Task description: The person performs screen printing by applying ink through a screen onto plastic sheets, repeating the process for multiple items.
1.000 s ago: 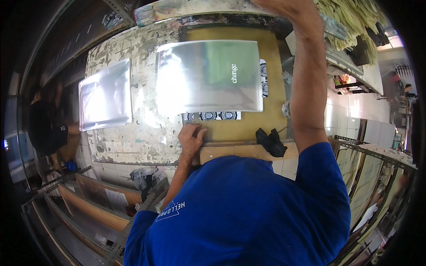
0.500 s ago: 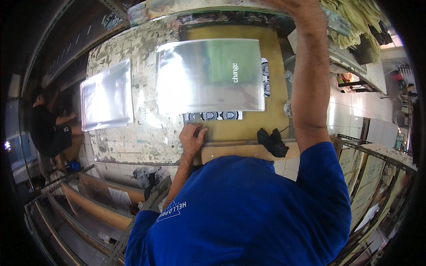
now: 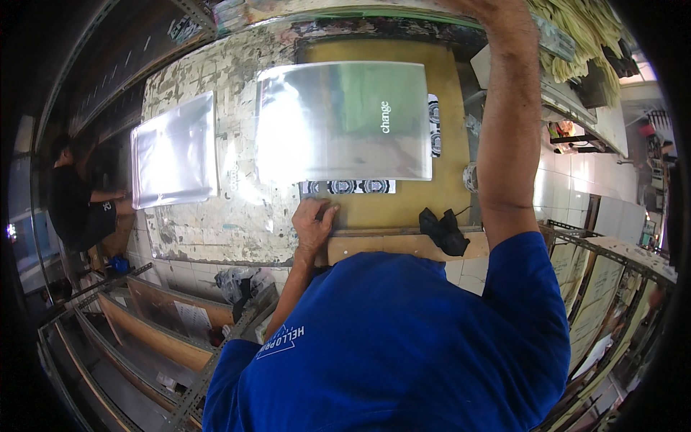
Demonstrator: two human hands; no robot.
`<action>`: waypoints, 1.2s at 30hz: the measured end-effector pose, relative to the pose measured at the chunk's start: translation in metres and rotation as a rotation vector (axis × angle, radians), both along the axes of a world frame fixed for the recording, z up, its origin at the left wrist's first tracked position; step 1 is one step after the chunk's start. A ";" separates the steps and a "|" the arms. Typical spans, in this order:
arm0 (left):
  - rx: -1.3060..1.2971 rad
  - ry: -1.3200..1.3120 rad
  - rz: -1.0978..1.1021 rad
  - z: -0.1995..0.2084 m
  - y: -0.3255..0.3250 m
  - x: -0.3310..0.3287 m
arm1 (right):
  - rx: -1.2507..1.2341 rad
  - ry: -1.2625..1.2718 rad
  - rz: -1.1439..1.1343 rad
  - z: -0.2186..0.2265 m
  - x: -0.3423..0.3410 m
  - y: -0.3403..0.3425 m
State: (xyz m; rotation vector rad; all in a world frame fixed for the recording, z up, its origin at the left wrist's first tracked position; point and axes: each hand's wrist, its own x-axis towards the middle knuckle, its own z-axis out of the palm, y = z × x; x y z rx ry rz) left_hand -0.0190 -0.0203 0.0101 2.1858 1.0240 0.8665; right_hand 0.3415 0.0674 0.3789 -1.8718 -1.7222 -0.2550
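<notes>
In front of me a clear plastic sheet (image 3: 345, 158) with white lettering lies partly on a yellow board (image 3: 450, 173) and partly on a paint-spotted table (image 3: 241, 86). Strips of black-and-white patterned paper (image 3: 360, 186) stick out from beneath its near and right edges. My left hand (image 3: 313, 222) rests at the near left corner of the board, fingers curled in and nothing visible in them. Stretched far forward, my right hand (image 3: 497, 9) meets the top rim of the view; its fingers are cut off, so what it touches is hidden.
More clear plastic (image 3: 175, 155) lies at the table's left. A crumpled black cloth (image 3: 443, 232) sits on the near wooden edge. Yellowish cloths (image 3: 579, 36) hang at the far right. Metal-framed racks (image 3: 155, 327) stand either side. Another person (image 3: 75, 198) sits at far left.
Hardly anything differs. The whole view has shifted slightly, while both hands and the plastic sheets keep their places.
</notes>
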 end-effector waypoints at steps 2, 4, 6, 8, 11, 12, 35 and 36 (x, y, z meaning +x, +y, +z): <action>-0.003 0.004 -0.001 0.001 0.000 0.000 | -0.009 0.004 -0.012 -0.001 0.002 0.001; -0.004 0.006 -0.002 0.001 0.000 0.000 | -0.022 0.007 -0.019 0.001 0.000 0.001; -0.003 0.006 -0.002 0.000 0.000 -0.001 | -0.039 0.008 -0.018 0.008 -0.007 -0.003; 0.004 -0.004 -0.002 0.000 0.000 0.000 | -0.036 0.013 -0.007 0.008 -0.005 -0.002; 0.000 -0.012 0.001 0.002 0.000 0.001 | 0.073 -0.043 0.014 0.000 -0.009 -0.006; -0.004 -0.014 0.002 0.003 0.000 0.001 | 0.088 -0.041 0.021 -0.002 -0.007 -0.005; -0.016 -0.059 0.428 0.013 0.024 0.009 | -0.064 0.024 -0.033 0.008 -0.005 -0.003; 0.041 -0.027 0.522 0.016 0.033 0.013 | -0.110 0.034 -0.045 0.012 -0.008 -0.004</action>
